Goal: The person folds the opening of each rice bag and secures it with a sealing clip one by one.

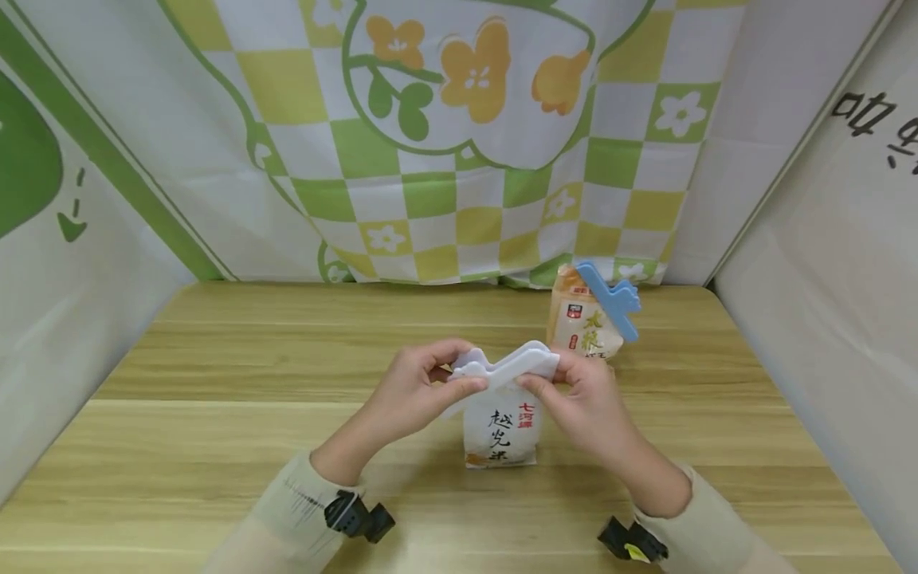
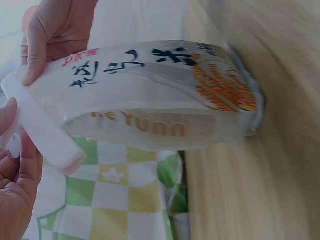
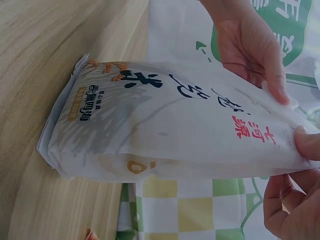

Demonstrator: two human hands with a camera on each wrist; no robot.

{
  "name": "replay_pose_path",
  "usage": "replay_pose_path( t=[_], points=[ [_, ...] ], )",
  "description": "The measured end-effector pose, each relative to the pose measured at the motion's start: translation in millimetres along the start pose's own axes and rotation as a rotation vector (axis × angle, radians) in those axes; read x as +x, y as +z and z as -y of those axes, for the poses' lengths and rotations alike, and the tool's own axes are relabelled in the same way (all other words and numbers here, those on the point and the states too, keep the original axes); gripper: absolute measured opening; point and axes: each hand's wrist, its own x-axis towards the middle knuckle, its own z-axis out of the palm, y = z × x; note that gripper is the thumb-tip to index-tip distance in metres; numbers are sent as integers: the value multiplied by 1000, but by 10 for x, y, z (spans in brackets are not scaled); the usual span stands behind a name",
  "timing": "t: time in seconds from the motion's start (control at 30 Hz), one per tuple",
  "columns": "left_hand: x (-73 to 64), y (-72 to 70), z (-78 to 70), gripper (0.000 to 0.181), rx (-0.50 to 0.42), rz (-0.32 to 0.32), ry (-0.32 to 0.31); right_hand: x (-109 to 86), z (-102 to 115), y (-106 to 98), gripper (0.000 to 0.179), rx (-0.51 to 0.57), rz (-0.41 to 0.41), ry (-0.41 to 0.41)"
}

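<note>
A white rice bag [image 1: 500, 426] with black and red lettering stands upright on the table. Across its top lies a white bag clip [image 1: 512, 363] with a wavy edge. My left hand [image 1: 409, 395] pinches the clip's left part, thumb in front and fingers behind. At the bag's upper right corner, my right hand [image 1: 591, 402] pinches the bag top, its thumb just below the clip's right end. In the left wrist view the clip [image 2: 47, 127] slants over the bag's top edge. The fingers behind the bag are partly hidden.
Farther back on the right stands a second rice bag [image 1: 582, 323], orange and white, with a blue clip [image 1: 610, 301] slanted across its top corner. The wooden table [image 1: 237, 359] ends at a checked green and white cloth [image 1: 430, 195]. White panels rise on both sides.
</note>
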Motion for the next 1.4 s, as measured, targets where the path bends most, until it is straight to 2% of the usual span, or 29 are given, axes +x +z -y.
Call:
replay_pose_path(
  t=[0.17,0.3,0.67,0.97,1.2,1.27,1.4],
  points=[
    [46,26,-65,19,3,-3,24,-11,-16,7,14,5,-13,-32],
    [50,40,-90,20,-2,-6,25,-24,-22,-2,14,2,-14,-25],
    [89,64,-99,19,18,-5,81,-27,-26,-26,15,9,-10,13],
    [69,106,-70,16,28,-3,111,-56,-49,-21,16,12,-17,-26],
    [108,102,-112,17,45,8,173,-52,-81,-8,15,8,-29,-87],
    [119,94,-118,17,39,24,163,-58,-90,-7,15,15,-36,-90],
    [125,70,-114,21,22,69,104,-81,-103,-9,16,16,-40,-98]
  ],
)
